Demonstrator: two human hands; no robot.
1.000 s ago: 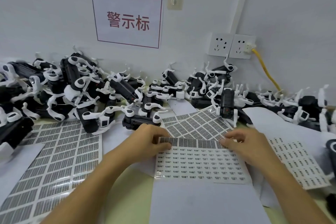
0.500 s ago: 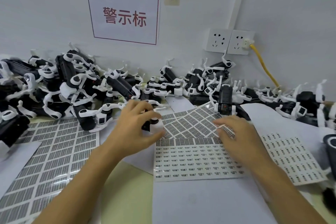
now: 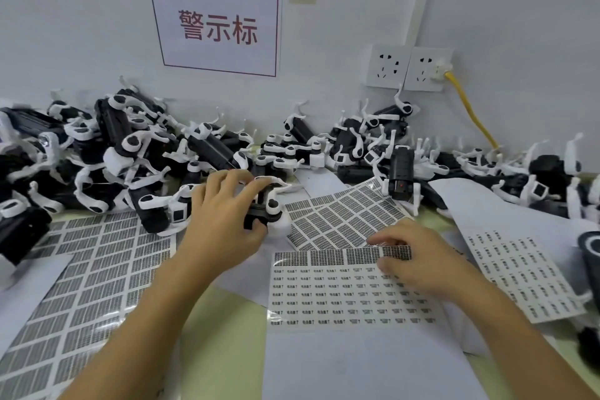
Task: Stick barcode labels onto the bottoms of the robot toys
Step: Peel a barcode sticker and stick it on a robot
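My left hand (image 3: pixel 224 221) grips a black-and-white robot toy (image 3: pixel 268 204) at the near edge of the pile, fingers over its top and thumb under it. My right hand (image 3: pixel 418 260) rests on the label sheet (image 3: pixel 341 295) in front of me, its fingertips at the top row of dark barcode labels (image 3: pixel 360 255); whether it pinches a label is unclear. A second barcode sheet (image 3: pixel 337 217) lies just behind, between both hands.
A long pile of robot toys (image 3: pixel 130 153) runs along the wall from far left to right. One toy (image 3: pixel 401 175) stands upside down near the right. Peeled label sheets (image 3: pixel 87 273) lie at left, another sheet (image 3: pixel 526 273) at right. White paper (image 3: pixel 357 364) covers the near table.
My left hand left the label sheet, reached forward to the pile and took hold of a robot toy. My right hand stayed at the top row of the sheet.
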